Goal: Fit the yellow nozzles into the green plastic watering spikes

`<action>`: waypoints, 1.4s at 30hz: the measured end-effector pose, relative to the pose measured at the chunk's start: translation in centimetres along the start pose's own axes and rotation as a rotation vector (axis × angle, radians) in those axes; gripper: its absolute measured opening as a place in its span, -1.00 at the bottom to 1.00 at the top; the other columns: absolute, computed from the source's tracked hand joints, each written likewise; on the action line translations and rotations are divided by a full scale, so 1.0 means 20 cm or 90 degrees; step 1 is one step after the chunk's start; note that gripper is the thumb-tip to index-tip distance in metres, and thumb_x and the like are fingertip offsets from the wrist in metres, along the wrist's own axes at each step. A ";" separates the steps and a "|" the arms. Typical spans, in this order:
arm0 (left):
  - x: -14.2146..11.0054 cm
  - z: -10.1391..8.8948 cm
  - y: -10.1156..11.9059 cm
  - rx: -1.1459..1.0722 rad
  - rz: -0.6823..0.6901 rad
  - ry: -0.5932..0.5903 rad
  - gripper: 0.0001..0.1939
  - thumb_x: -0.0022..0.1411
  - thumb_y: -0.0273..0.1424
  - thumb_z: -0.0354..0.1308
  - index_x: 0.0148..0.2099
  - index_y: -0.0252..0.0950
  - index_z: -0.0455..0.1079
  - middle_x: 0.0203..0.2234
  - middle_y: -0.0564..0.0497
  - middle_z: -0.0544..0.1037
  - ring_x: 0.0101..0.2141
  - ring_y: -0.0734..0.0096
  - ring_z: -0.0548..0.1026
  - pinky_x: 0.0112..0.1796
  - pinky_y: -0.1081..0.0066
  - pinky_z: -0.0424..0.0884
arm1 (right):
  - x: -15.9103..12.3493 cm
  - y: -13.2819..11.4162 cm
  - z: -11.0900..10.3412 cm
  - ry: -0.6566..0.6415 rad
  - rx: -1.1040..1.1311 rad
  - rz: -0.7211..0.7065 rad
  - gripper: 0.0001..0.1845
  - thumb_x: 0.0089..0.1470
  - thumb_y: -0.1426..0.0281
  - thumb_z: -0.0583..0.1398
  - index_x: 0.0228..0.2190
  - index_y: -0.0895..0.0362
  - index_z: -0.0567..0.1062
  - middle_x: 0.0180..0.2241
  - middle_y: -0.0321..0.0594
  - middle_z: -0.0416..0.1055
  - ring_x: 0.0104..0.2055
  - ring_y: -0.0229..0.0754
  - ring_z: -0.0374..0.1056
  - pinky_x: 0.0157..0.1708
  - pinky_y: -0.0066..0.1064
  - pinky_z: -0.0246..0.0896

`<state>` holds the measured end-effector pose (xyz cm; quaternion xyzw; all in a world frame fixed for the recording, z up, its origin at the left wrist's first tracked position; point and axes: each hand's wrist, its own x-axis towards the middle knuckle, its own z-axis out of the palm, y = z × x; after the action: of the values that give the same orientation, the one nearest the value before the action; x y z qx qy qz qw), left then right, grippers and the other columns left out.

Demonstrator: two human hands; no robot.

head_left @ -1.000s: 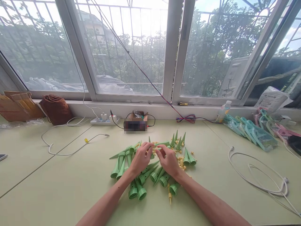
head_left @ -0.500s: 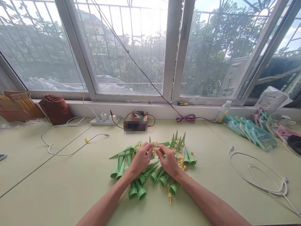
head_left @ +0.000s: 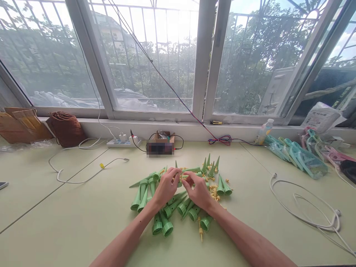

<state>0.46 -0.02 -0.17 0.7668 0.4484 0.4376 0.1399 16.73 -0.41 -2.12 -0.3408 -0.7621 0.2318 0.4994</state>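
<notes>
A heap of green plastic cone spikes lies on the pale green table, mixed with small yellow plastic pins. Both hands work over the middle of the heap, fingertips together. My left hand and my right hand pinch a small yellow piece between them, joined to a green part that the fingers mostly hide. A few cones stand upright just behind the hands.
White cables loop at the right and another white cable at the left. A power strip, a small box and red-black wires lie under the window. Teal and pink clips are piled at the far right, a brown bag at the far left.
My right hand has slid slightly left, closing against the left hand's fingertips. The heap and everything else on the table stay put.
</notes>
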 end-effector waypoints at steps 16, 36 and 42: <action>0.00 0.01 0.01 -0.010 -0.006 0.002 -0.79 0.39 -0.37 -0.07 -0.14 -0.25 0.40 -0.29 -0.04 0.46 -0.34 0.38 0.48 -0.40 0.44 0.49 | 0.00 -0.03 -0.01 0.036 -0.003 -0.034 -0.72 0.19 0.45 0.14 -0.04 0.11 0.39 -0.25 -0.17 0.51 -0.28 -0.16 0.47 -0.23 -0.36 0.42; 0.00 0.00 0.02 -0.011 -0.010 -0.018 -0.78 0.39 -0.36 -0.07 -0.13 -0.25 0.40 -0.28 -0.05 0.46 -0.36 0.40 0.47 -0.41 0.45 0.46 | 0.01 0.00 0.00 0.020 0.010 -0.006 -0.79 0.27 0.43 0.06 -0.09 0.13 0.42 -0.38 -0.21 0.51 -0.38 -0.17 0.46 -0.32 -0.40 0.35; 0.00 0.00 0.01 -0.016 -0.007 -0.029 -0.78 0.39 -0.35 -0.07 -0.14 -0.26 0.41 -0.27 -0.06 0.47 -0.34 0.38 0.47 -0.42 0.46 0.47 | 0.00 0.00 0.00 0.020 0.004 -0.005 -0.79 0.28 0.42 0.06 -0.10 0.12 0.43 -0.39 -0.25 0.52 -0.39 -0.20 0.45 -0.34 -0.44 0.33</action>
<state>0.60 -0.21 0.01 0.7721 0.4437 0.4251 0.1619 16.70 -0.36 -2.12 -0.3397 -0.7548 0.2271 0.5131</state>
